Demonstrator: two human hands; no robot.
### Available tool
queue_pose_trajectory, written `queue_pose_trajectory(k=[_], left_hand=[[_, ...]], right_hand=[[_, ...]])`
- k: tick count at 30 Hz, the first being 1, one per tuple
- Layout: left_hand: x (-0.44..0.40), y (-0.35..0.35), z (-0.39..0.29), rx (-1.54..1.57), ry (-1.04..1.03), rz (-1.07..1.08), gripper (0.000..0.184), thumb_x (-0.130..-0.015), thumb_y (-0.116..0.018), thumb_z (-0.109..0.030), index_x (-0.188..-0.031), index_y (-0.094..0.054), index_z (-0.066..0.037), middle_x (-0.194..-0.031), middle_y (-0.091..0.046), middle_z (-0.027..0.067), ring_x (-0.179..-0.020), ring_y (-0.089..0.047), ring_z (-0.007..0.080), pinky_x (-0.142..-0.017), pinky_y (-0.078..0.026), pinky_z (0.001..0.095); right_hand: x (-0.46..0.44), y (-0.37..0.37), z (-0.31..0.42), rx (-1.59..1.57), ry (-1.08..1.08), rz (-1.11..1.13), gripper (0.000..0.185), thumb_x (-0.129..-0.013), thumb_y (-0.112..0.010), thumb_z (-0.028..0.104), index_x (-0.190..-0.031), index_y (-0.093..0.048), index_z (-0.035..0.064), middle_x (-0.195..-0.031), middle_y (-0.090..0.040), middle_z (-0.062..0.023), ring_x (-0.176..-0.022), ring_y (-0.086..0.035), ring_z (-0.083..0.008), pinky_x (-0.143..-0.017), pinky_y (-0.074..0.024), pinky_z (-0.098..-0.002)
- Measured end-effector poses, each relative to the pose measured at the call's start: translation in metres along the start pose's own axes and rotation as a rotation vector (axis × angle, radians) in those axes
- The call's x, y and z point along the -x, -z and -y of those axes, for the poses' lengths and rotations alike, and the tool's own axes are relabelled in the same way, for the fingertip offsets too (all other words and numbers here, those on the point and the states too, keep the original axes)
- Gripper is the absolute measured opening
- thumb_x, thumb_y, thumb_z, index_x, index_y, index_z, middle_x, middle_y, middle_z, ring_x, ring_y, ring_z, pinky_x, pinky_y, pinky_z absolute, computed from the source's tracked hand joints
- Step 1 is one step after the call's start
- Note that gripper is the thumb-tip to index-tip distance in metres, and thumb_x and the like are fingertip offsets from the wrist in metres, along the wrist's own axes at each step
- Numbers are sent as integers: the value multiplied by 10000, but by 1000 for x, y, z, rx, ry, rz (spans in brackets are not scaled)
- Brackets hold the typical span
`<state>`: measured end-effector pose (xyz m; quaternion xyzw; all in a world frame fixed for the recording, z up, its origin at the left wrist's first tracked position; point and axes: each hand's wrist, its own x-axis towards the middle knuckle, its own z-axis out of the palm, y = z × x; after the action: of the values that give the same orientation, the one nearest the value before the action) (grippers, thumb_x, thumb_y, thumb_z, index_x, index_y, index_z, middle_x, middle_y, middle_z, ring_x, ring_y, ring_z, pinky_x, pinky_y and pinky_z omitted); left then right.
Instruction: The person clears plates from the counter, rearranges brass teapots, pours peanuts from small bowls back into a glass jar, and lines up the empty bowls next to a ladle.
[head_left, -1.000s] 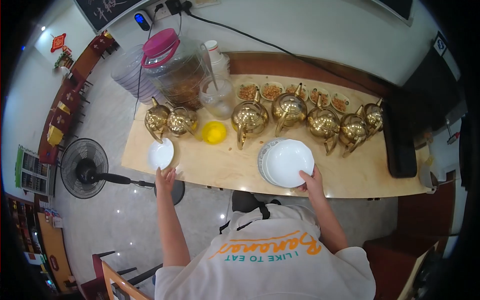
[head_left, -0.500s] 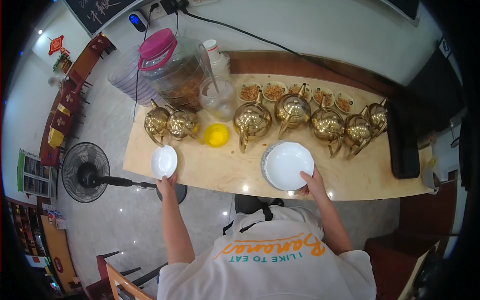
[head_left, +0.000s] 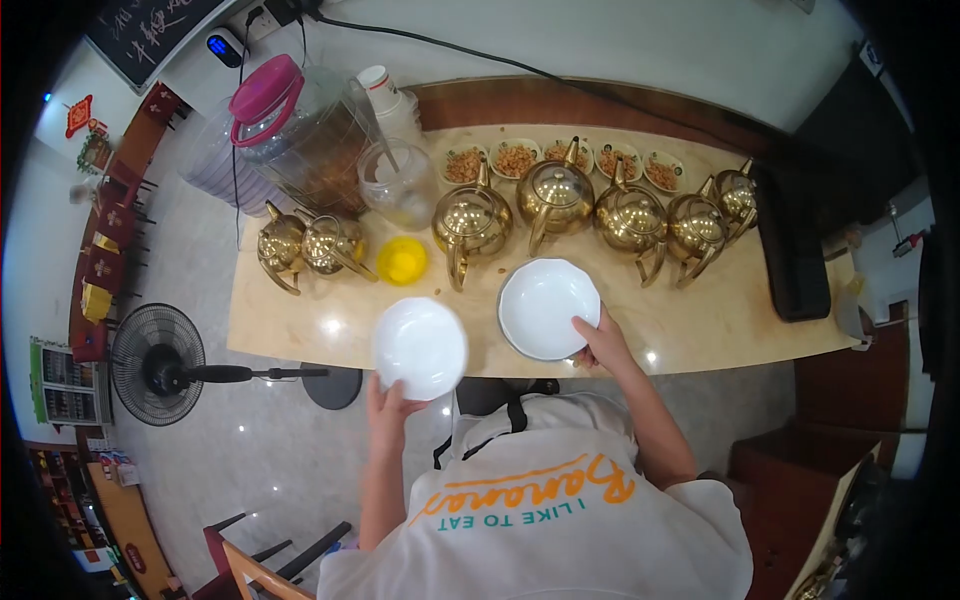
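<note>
My left hand [head_left: 388,403] grips the near rim of a white plate [head_left: 421,347], tilted slightly and held up by the table's front edge. My right hand [head_left: 607,344] is closed on the right rim of a stack of white plates [head_left: 549,307], thumb on top and fingers tucked underneath, partly hidden. The two sets of plates are side by side with a narrow gap. A shallow yellow dish [head_left: 402,261] sits on the table just behind the left plate. Beyond the right-hand stack stands a gold teapot [head_left: 555,195].
More gold teapots [head_left: 630,222] line the wooden table [head_left: 290,325]. Small dishes of orange-brown food [head_left: 516,158] stand behind them. At the back left are a pink-lidded jar [head_left: 320,140] and a clear tub [head_left: 398,185]. A black tray [head_left: 793,250] lies right; a fan [head_left: 158,363] stands left.
My left hand has brought its plate rightward and up from the table's left side, close to the stack. The right hand keeps hold of the stack; the whole view has shifted slightly.
</note>
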<state>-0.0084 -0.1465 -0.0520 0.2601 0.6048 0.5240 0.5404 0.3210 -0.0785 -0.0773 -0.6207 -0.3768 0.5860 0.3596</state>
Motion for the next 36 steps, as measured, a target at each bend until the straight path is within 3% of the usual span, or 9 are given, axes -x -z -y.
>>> queue_pose_trajectory(k=[5,8,11,14,17,20,23,33,36], left_hand=[[-11,-78,-12,-113,21,371,415,-868,-480,-116,-1230,-310,-8,-939,-584,181,-737,-631,218,-579,-544,293],[-26,-106,-6,-139,47,524,411,-873,-465,-105,-1236,-297,-5,-886,-602,184,-697,-638,229,-579,-546,299],[-38,-123,2,-181,73,532,394,-888,-439,-89,-1240,-279,-10,-812,-614,176,-638,-643,238,-555,-542,281],[-46,-129,8,-209,74,531,402,-891,-426,-87,-1253,-272,-4,-778,-618,170,-616,-641,230,-543,-539,277],[-50,-130,12,-241,52,525,440,-892,-422,-87,-1291,-256,-5,-763,-618,167,-596,-638,221,-533,-537,273],[-53,-130,15,-274,26,536,472,-892,-420,-88,-1326,-249,-14,-748,-616,158,-576,-634,210,-518,-531,267],[-53,-131,13,-272,6,547,464,-893,-418,-88,-1329,-275,-17,-716,-611,140,-557,-629,195,-495,-522,256],[-62,-139,11,-497,-81,567,492,-866,-470,-100,-1337,-327,-95,-507,-527,34,-404,-490,100,-432,-447,231],[-70,-136,18,-763,-255,522,532,-834,-538,-162,-1326,-348,-94,-631,-558,66,-523,-500,111,-472,-442,251]], right_hand=[[-1,3,-8,35,-9,5,485,-894,-443,306,-1309,-295,102,-582,-532,-73,-380,-473,-122,-320,-382,-260],[0,13,-12,-38,-106,-11,446,-916,-389,362,-1293,-362,125,-533,-509,-53,-355,-447,-119,-328,-384,-262],[16,17,1,33,21,-143,424,-922,-379,354,-1252,-437,95,-536,-505,-54,-393,-463,-134,-400,-410,-261],[9,21,-18,155,242,-290,410,-918,-398,327,-1220,-476,61,-648,-542,-79,-543,-528,-161,-522,-436,-270],[4,22,-22,362,483,-407,427,-905,-436,290,-1242,-440,28,-903,-545,-152,-809,-533,-216,-719,-424,-301],[-6,21,-22,386,515,-377,456,-892,-463,257,-1278,-389,26,-1141,-446,-203,-1047,-446,-285,-893,-358,-339],[-22,15,-22,307,563,-324,494,-892,-464,250,-1299,-333,2,-1266,-357,-225,-1191,-329,-336,-1000,-259,-354],[-46,7,-18,34,483,-120,529,-911,-436,257,-1335,-268,-13,-1365,-298,-178,-1271,-274,-256,-1035,-215,-322],[-54,8,-19,-55,442,-78,511,-911,-434,250,-1337,-285,9,-1364,-312,-166,-1267,-287,-236,-1030,-223,-309]])
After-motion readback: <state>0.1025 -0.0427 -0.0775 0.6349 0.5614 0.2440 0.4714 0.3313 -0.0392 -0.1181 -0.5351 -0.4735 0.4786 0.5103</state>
